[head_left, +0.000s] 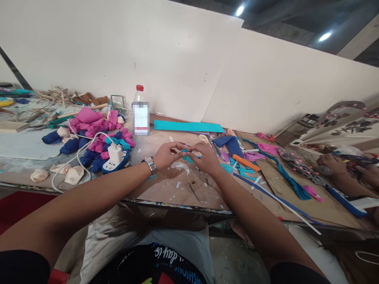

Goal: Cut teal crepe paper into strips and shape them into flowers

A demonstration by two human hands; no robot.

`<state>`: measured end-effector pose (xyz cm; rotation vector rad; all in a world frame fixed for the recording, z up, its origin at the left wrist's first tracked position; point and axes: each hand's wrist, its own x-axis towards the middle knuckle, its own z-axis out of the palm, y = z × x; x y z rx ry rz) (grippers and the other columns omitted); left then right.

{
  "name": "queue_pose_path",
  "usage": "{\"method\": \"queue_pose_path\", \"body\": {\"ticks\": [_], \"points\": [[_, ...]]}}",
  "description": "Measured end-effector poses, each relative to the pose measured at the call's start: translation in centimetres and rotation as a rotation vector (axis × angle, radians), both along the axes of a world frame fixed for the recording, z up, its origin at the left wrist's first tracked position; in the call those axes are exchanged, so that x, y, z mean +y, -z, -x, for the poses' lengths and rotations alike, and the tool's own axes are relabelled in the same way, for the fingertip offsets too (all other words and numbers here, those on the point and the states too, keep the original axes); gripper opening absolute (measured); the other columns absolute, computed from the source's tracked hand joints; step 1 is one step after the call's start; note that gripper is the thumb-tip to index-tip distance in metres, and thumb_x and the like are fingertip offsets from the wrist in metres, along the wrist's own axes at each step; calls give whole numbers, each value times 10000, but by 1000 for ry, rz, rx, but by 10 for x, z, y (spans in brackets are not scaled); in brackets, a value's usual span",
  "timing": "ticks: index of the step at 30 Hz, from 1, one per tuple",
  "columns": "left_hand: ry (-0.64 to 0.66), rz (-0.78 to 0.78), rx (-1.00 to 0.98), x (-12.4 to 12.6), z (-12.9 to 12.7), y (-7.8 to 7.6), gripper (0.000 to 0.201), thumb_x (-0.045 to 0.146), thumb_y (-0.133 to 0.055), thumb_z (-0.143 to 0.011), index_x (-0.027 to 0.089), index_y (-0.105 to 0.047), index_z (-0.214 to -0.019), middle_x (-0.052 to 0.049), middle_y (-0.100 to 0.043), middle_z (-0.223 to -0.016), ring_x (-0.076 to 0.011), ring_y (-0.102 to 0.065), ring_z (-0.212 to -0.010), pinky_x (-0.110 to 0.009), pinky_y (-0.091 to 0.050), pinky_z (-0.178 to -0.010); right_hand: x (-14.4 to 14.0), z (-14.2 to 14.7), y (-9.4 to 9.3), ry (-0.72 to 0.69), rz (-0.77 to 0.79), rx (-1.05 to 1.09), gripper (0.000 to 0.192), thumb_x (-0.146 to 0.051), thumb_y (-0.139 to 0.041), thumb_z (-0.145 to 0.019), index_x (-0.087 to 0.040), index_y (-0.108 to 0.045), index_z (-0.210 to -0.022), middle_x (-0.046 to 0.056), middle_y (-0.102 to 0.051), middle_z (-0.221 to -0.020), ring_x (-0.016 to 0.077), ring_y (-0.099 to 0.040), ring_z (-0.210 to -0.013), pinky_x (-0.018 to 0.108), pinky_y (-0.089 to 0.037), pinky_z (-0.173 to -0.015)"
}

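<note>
A small piece of teal crepe paper [188, 158] is pinched between my two hands, above the middle of the table. My left hand [168, 156], with a metal watch on its wrist, grips one side with thumb and fingertips. From the other side my right hand [206, 157] pinches the same piece, its fingers bent and closed. The fingers cover part of the paper. Behind the hands a long flat strip of teal paper [188, 126] lies near the wall.
Pink and blue crumpled paper pieces [89, 118] lie at left beside a power strip [112, 165] with a white plug. A bottle [139, 94] stands behind. At right are an orange utility knife [245, 162], paper scraps, cardboard [284, 185] and another person's hands [333, 163].
</note>
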<state>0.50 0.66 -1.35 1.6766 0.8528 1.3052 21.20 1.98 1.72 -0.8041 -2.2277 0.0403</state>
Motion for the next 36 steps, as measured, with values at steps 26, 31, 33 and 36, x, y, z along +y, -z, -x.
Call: {"method": "queue_pose_path", "body": {"ticks": [26, 31, 33, 36], "points": [[-42, -57, 41, 3, -1, 5, 321, 437, -753, -829, 191, -700, -1028, -89, -753, -1088, -207, -701, -960, -305, -509, -760, 1, -1, -1, 12, -19, -36, 103, -323, -691, -914, -225, -715, -893, 36, -756, -859, 230, -653, -857, 402, -462, -851], [-44, -62, 55, 2, -2, 7, 345, 410, -709, -867, 205, -617, -1130, -85, -746, -1096, -212, -701, -1012, -307, -516, -782, 2, -2, 1, 28, -7, -29, 115, -337, -703, -909, -225, -710, -888, 36, -747, -861, 231, -653, -858, 404, -452, -856], [-54, -86, 94, 0, -2, 6, 335, 402, -675, -892, 215, -605, -1161, -82, -739, -1113, -211, -696, -1025, -306, -516, -785, 2, -2, 0, 29, -3, -25, 131, -352, -703, -910, -223, -705, -886, 39, -743, -863, 232, -654, -857, 406, -451, -860], [-58, -119, 150, -5, -1, 4, 358, 391, -621, -928, 220, -575, -1239, -74, -740, -1064, -202, -695, -965, -303, -512, -763, 1, -1, -1, 6, 11, -5, 177, -389, -689, -924, -220, -703, -975, 49, -734, -899, 227, -657, -864, 399, -462, -857]]}}
